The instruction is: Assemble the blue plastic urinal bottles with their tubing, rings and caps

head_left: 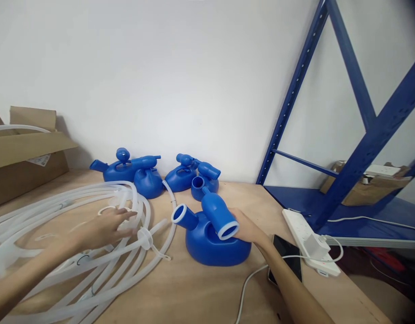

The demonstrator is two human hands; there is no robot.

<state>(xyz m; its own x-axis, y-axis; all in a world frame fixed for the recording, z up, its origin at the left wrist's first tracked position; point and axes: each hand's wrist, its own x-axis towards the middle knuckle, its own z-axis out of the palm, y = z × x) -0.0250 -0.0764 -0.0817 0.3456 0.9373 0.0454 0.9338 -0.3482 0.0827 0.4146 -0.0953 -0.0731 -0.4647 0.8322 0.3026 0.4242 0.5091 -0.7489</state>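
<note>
In front of me on the wooden table stands a blue plastic urinal bottle (214, 252) with a handle loop. Its open neck (187, 218) has a white ring on the rim. A blue funnel-shaped piece (216, 209), also with a white-ringed mouth, lies across its top. My right hand (244, 227) grips the bottle from the right, its fingers mostly hidden behind the funnel piece. My left hand (104, 229) is open, fingers stretched out over a pile of translucent tubing (133, 276). Near its fingers are white rings (106, 209) and a round translucent cap (145, 238) on a tube.
Several more blue bottles (148, 184) stand along the wall. At the left is an open cardboard box (28, 175). On the right lie a phone (286, 256), a white power strip (295, 225) with a plugged-in charger, and its cable. Behind them rises a blue metal rack (288, 103).
</note>
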